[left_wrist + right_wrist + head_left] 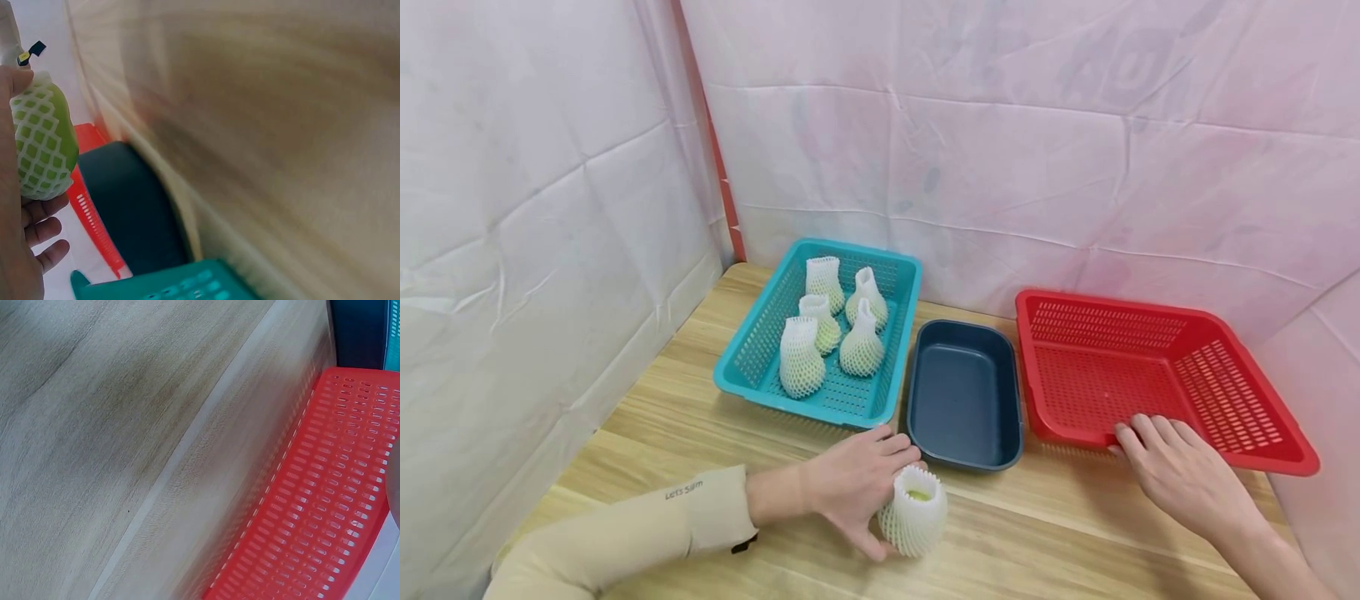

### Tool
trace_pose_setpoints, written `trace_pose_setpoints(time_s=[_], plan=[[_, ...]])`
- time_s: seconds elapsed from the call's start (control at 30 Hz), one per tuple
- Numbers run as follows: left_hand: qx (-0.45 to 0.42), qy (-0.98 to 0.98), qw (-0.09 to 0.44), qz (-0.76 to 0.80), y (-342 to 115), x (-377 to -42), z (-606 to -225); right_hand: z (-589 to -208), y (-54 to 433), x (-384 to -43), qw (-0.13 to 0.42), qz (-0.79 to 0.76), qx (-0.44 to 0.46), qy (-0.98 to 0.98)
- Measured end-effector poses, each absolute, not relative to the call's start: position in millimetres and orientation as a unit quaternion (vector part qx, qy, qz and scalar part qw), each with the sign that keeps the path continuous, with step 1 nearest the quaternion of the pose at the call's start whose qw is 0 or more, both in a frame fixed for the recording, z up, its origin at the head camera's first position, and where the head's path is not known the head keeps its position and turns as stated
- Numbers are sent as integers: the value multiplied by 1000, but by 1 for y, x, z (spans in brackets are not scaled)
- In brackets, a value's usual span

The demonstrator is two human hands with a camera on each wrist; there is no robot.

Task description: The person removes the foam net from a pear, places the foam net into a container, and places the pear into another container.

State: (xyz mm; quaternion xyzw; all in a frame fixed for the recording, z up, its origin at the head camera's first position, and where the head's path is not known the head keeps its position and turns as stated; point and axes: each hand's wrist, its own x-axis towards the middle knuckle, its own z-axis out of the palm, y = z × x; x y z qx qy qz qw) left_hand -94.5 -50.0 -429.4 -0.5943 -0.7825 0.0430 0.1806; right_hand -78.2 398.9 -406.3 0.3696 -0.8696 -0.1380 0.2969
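Observation:
My left hand (867, 482) grips a green fruit in a white foam net (915, 521), low over the wooden table, in front of the dark blue tray. In the left wrist view the thumb and index finger are on the netted fruit (40, 140), while the other fingers (53, 255) stay off it. The net's open collar points up in the head view. My right hand (1187, 479) holds the near rim of the red basket (1105, 375), fingers curled over it. Only a sliver of that hand shows in the right wrist view, beside the basket's slotted wall (312, 487).
A teal basket (741, 385) at the back left holds several fruits in white foam nets (801, 358). Between the two baskets stands a dark blue tray (964, 400) with nothing in it. Pale cloth walls (1000, 167) hang behind the table (715, 433) and at both sides.

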Motion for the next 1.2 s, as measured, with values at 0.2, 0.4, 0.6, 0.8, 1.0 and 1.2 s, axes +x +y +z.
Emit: trace_pose_setpoints(time_s=[0.2,0.4,0.6,0.8,1.0,1.2], plan=[[-594,-786,164,48,-47,-93,-445,-407,398,-78,299,-138,369,-869],[-591,-788,162,62,-44,-91,-457,-407,398,-79,305,-132,368,-868],[-587,-794,145,54,-44,-92,-462,-408,399,-78,290,-142,361,-875],[-586,-798,134,45,-43,-94,-466,-407,399,-77,290,-146,363,-874],[-587,-799,123,39,-43,-93,-473,-408,399,-77,290,-146,361,-874],[-590,-797,120,43,-42,-92,-478,-409,400,-77,289,-147,359,-875]])
